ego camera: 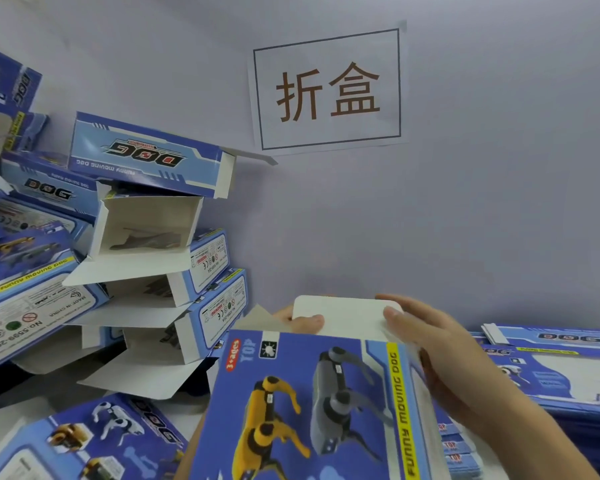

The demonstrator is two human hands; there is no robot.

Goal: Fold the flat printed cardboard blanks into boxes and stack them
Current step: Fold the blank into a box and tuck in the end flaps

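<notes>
Box flap pinched by both hands; folded boxes piled left, flat blanks right.

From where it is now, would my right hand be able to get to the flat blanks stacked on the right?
Probably yes. The right hand grips the box in progress, but the flat blanks lie just beside it with nothing in between. It would have to let go of the box first.

Both forearms bare, no sleeves; right hand, left hand ungloved.
</notes>
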